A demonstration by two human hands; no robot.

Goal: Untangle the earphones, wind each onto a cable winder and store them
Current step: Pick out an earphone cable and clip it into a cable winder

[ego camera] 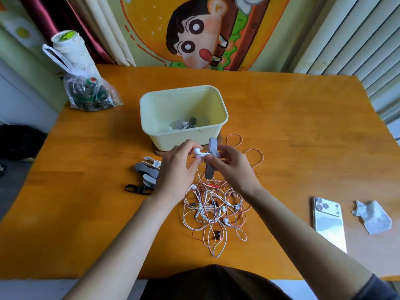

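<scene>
A tangle of white and orange-pink earphone cables (pixel 213 207) lies on the wooden table (pixel 292 131) in front of me. Just above it, my right hand (pixel 232 167) grips a grey cable winder (pixel 211 158) held upright. My left hand (pixel 177 167) pinches a white earbud (pixel 197 151) against the winder's middle, and its cable hangs down into the tangle. A pale yellow storage box (pixel 184 118) stands right behind my hands, with several wound winders at its bottom. To the left of my left hand lie spare winders (pixel 146 174), white, grey and black.
A plastic bag (pixel 89 95) and a white cylindrical container (pixel 69 50) stand at the table's back left corner. On the right lie a white phone (pixel 329 224) face down and a crumpled wipe (pixel 373 216). An orange cable loop (pixel 249 152) spreads right of the box.
</scene>
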